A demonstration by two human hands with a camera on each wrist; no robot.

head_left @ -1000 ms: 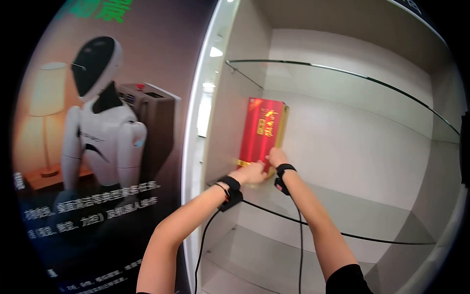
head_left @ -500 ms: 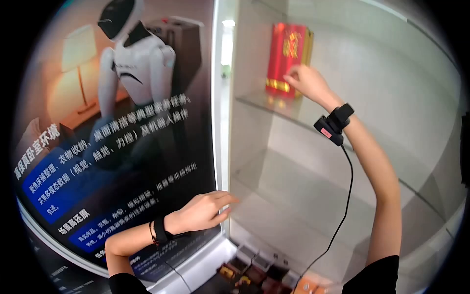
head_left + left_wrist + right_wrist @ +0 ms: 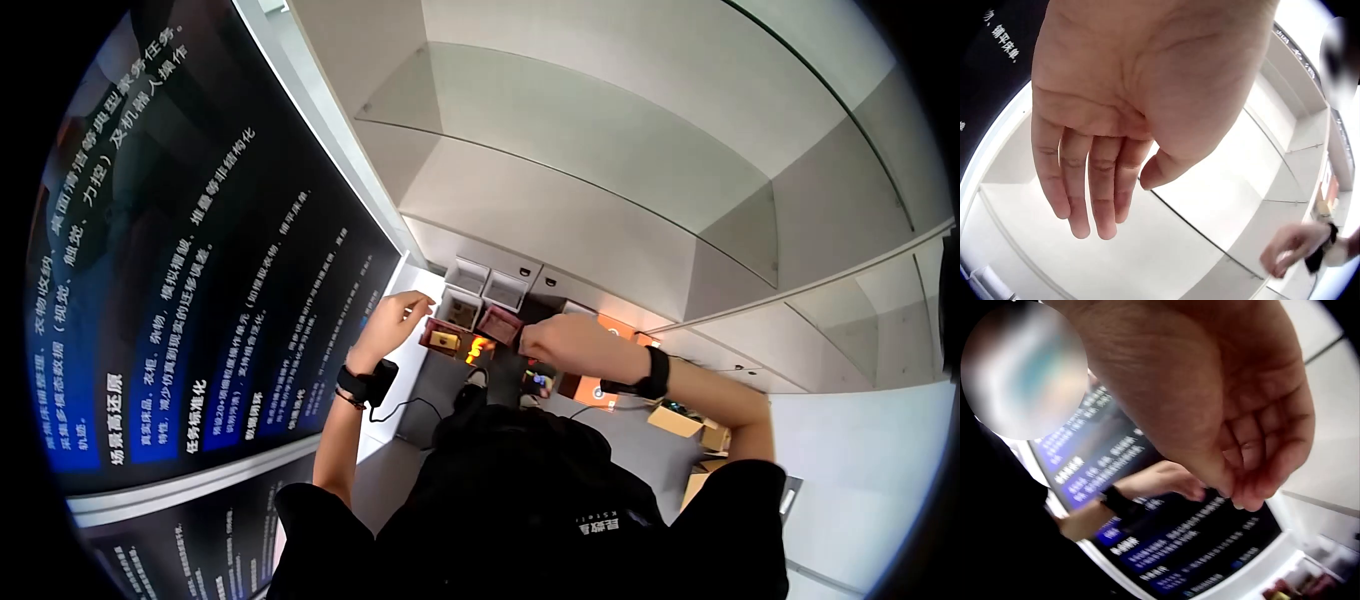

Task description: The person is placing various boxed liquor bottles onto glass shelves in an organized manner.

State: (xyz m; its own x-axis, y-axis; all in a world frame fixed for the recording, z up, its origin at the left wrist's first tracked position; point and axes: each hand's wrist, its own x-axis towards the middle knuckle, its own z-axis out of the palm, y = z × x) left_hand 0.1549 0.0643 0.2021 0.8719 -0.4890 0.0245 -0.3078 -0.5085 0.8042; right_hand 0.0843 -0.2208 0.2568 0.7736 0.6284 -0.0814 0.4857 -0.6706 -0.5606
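My left hand [image 3: 398, 318] hangs over the floor beside the banner, its fingers loosely extended. In the left wrist view the left palm [image 3: 1129, 81] faces the camera and holds nothing. My right hand [image 3: 575, 345] is over the boxes on the floor, partly covering them. Seen from the right wrist, the right hand [image 3: 1254, 419] has loosely curled fingers with the thumb near the fingertips and nothing between them. Below the hands stand small white bins [image 3: 505, 290], a dark red bin [image 3: 498, 325] and a red box [image 3: 440, 338] with yellow items.
A tall printed banner [image 3: 200, 300] stands on the left. Ahead is a cabinet with a glass shelf [image 3: 560, 120] and lower doors [image 3: 480, 255]. Orange boxes [image 3: 598, 392] and open cardboard boxes [image 3: 675, 418] lie on the floor to the right. Cables trail from the wrist straps.
Both hands have come away from the red and gold box on the shelf and moved down. The view has tipped down to the floor bins, and that box is out of sight.
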